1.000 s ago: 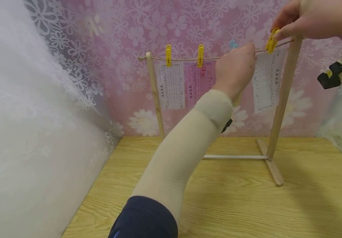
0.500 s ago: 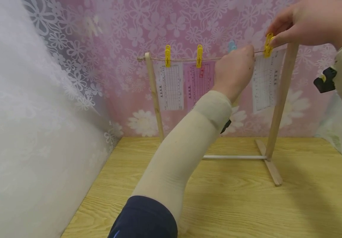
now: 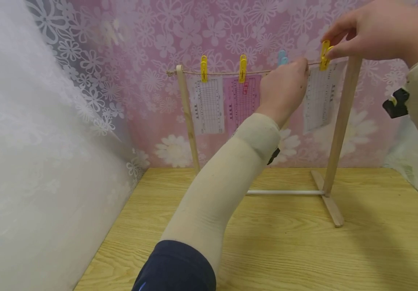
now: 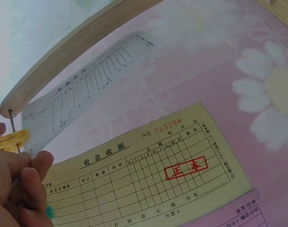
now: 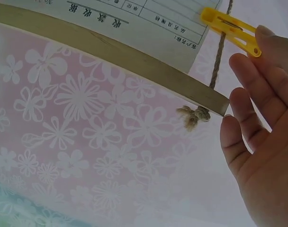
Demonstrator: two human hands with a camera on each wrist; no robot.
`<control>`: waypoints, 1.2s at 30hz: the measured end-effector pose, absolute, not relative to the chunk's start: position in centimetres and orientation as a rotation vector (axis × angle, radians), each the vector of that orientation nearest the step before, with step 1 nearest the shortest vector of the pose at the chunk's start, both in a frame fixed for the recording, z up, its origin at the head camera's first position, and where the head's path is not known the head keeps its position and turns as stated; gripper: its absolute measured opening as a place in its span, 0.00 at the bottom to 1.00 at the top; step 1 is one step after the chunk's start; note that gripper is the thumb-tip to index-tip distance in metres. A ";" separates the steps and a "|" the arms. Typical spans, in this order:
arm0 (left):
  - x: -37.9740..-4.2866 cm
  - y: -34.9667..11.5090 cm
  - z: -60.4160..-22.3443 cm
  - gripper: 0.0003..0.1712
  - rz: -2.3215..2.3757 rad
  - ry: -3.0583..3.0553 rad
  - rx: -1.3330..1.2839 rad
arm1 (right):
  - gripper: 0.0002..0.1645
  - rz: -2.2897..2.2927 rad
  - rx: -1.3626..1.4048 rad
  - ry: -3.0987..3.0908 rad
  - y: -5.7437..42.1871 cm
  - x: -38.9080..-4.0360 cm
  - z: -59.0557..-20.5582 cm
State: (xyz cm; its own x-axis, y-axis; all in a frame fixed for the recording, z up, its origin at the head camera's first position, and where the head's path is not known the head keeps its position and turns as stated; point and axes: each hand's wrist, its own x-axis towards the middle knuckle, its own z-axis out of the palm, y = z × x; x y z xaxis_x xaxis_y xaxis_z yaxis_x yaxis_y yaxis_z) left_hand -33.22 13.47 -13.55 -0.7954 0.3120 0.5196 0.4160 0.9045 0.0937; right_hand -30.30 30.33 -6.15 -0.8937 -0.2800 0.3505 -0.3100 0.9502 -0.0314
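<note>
My right hand (image 3: 379, 34) pinches a yellow clothespin (image 3: 324, 56) between thumb and forefinger, at the right end of a twine line. In the right wrist view, the clothespin (image 5: 231, 30) sits across the twine (image 5: 219, 61) at the corner of a white receipt (image 5: 148, 28). My left hand (image 3: 285, 87) is raised to the line beside that white receipt (image 3: 321, 99). Seen from the left wrist, curled fingers (image 4: 42, 163) pinch at the receipt's upper corner, by the twine; the exact grip is partly hidden. A yellow receipt (image 4: 125, 184) hangs below that hand.
Two more yellow clothespins hold a white receipt (image 3: 209, 107) and a pink receipt (image 3: 243, 97) farther left. A blue clothespin (image 3: 282, 57) shows behind my left hand. The wooden right post (image 3: 341, 129) and white crossbar (image 3: 285, 192) stand on a wood-grain table (image 3: 288, 250).
My right hand and its clothespin have shifted left and slightly down, and the clothespin is more upright. The right white receipt and the right post's top have shifted left too. My left hand barely moves.
</note>
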 end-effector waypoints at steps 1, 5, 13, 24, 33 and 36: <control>-33.1 13.4 -13.5 0.17 -0.279 -2.562 -0.527 | 0.25 0.120 0.431 -2.753 30.4 -30.3 -6.2; -32.9 13.1 -13.6 0.17 -0.276 -2.582 -0.541 | 0.29 0.141 0.444 -2.729 30.4 -30.0 -6.2; -31.9 11.8 -14.3 0.20 -0.308 -2.655 -0.611 | 0.37 0.106 0.471 -2.645 30.2 -28.9 -7.1; -30.5 9.7 -14.9 0.24 -0.274 -2.586 -0.719 | 0.33 0.011 0.506 -2.454 30.6 -27.2 -8.3; -29.0 6.6 -17.6 0.23 -0.288 -2.486 -0.840 | 0.31 0.003 0.619 -2.274 30.9 -25.4 -11.3; -28.5 5.4 -18.9 0.24 -0.209 -2.422 -0.870 | 0.30 0.023 0.679 -2.216 31.0 -24.7 -12.5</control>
State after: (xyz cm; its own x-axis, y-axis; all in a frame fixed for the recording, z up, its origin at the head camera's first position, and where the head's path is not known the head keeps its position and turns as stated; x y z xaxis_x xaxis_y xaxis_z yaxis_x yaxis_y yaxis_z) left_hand -28.50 5.42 -18.93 -0.6377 0.5412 0.5481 0.6270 0.7781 -0.0388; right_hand -24.75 31.04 -12.47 -0.5350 -0.4633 0.7065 -0.4780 0.8555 0.1991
